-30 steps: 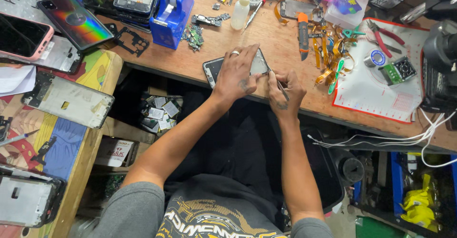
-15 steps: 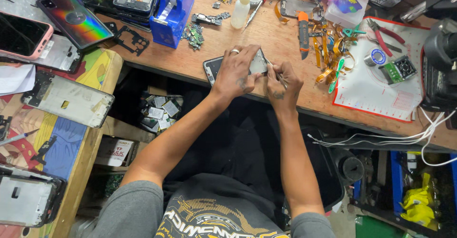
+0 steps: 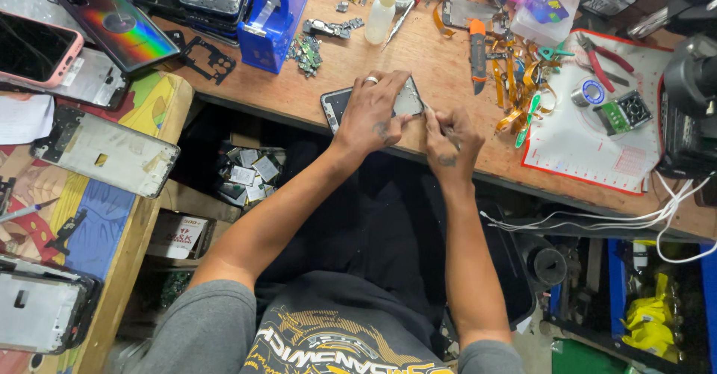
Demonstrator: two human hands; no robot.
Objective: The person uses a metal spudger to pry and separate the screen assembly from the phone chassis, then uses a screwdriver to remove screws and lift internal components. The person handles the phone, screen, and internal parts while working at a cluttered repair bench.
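An opened phone body (image 3: 337,106) lies on the wooden workbench (image 3: 418,53) near its front edge. My left hand (image 3: 373,112), with a ring on one finger, presses down on it and covers most of it. My right hand (image 3: 451,141) sits just to the right, fingers pinched around a thin tool whose tip meets the phone's right edge. The tool itself is mostly hidden by the fingers.
A blue tape dispenser (image 3: 272,11), a white squeeze bottle (image 3: 380,15), an orange knife (image 3: 478,53), orange flex cables (image 3: 519,82) and a white mat (image 3: 597,146) with pliers lie around. Phones and screens cover the side table (image 3: 97,217) at left. White cables (image 3: 597,217) hang at right.
My right hand has shifted slightly left and up, closer against the phone's right edge. The left hand stays pressed on the phone.
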